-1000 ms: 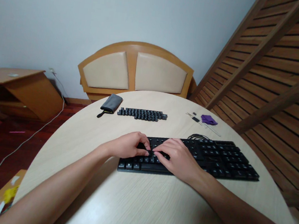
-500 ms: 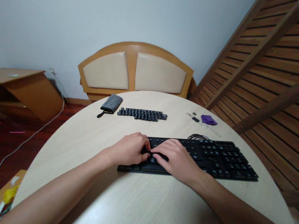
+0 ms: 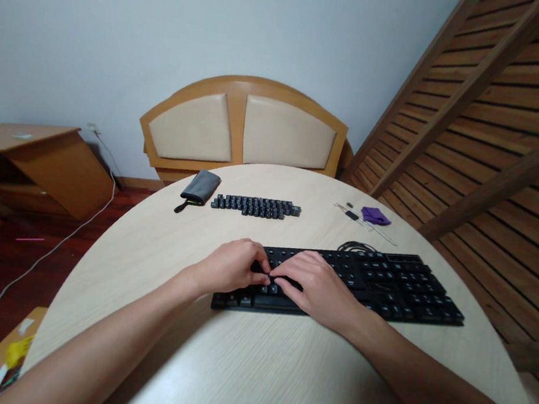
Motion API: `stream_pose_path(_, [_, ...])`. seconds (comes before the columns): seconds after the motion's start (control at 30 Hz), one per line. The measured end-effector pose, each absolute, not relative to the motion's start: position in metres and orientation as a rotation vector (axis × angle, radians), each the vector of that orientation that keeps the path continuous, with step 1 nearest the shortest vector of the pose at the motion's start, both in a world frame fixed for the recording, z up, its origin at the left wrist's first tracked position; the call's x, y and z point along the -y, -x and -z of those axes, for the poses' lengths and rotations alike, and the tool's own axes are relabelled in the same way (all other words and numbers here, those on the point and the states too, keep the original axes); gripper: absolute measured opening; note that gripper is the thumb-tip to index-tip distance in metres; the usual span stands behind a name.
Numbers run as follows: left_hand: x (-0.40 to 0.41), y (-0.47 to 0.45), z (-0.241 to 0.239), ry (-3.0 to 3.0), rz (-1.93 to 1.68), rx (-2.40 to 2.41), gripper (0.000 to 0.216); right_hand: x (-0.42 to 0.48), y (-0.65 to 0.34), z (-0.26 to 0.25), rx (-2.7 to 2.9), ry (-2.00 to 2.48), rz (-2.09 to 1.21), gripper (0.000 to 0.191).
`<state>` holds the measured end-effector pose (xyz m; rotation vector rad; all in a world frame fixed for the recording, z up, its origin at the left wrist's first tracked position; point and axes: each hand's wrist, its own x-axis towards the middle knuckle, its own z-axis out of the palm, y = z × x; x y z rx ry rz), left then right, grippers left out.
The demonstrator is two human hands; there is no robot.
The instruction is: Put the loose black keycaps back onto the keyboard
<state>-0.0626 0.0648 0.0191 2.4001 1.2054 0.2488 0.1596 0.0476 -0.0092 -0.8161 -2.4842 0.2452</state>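
A black full-size keyboard (image 3: pixel 305 307) lies on the round pale wooden table, with its key positions only partly capped as far as I can see. Over its left part, my left hand (image 3: pixel 229 266) is closed, thumb and forefinger pinching at a small black keycap (image 3: pixel 269 275). My right hand (image 3: pixel 316 283) meets it from the other side, its thumb and fingertips drawn together at the same spot; what they grip is hidden. Beyond the keyboard, several loose black keycaps (image 3: pixel 259 207) stand in neat rows.
A folded grey pouch (image 3: pixel 201 187) with a strap sits left of the loose keycaps. At the back right lie a purple cloth (image 3: pixel 374 215), thin tools (image 3: pixel 368 223) and small dark pieces. The keyboard's coiled cable (image 3: pixel 357 246) rests behind it. A wooden headboard (image 3: pixel 239 126) stands beyond the table.
The left thumb has shifted slightly up and in toward the forefinger, uncovering keys below it. My right hand stays nearly still, and the keyboard has not moved on the table.
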Motion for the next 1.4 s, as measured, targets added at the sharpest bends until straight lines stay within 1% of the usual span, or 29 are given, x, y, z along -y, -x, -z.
stream_pose_path(0.2, [-0.075, 0.069, -0.011, -2.225, -0.311, -1.091, 0.016, -0.048, -0.16, 0.009, 2.492, 0.8, -0.251, 0.015])
stream_pose_path(0.6, [-0.075, 0.069, -0.015, -2.272, -0.304, -1.013, 0.016, -0.048, -0.16, 0.009, 2.492, 0.792, -0.243, 0.014])
stream_pose_path(1.2, [-0.069, 0.066, -0.021, -2.372, -0.222, -1.188, 0.016, -0.048, -0.159, 0.01, 2.504, 0.814, -0.262, 0.018])
stream_pose_path(1.4, [-0.066, 0.063, -0.023, -2.495, -0.218, -1.171, 0.015, -0.048, -0.158, 0.009, 2.516, 0.812, -0.275, 0.016])
